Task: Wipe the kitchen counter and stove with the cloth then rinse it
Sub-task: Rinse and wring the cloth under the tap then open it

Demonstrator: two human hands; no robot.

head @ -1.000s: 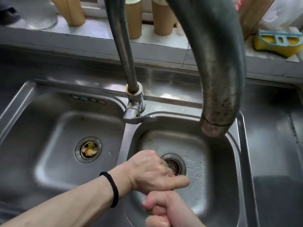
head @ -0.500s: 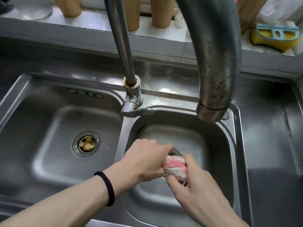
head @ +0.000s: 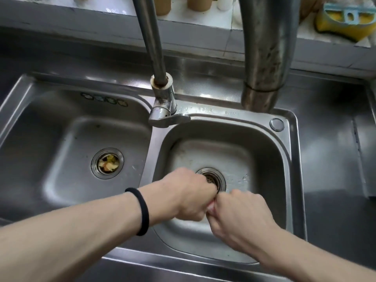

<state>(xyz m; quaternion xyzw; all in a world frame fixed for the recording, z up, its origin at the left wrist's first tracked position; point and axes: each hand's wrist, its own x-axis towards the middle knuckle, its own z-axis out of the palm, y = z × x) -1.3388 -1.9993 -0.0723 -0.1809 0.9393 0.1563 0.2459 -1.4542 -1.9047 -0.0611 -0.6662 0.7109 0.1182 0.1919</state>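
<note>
Over the right basin of the steel double sink, just near of its round drain strainer, the small pinkish cloth is almost buried between two fists. The left hand and right hand both curl tightly round it, knuckles touching. It is probably wet, soft and limp, so best gripped at opposite ends and twisted. The dull metal tap spout hangs farther back, no water visible.
</note>
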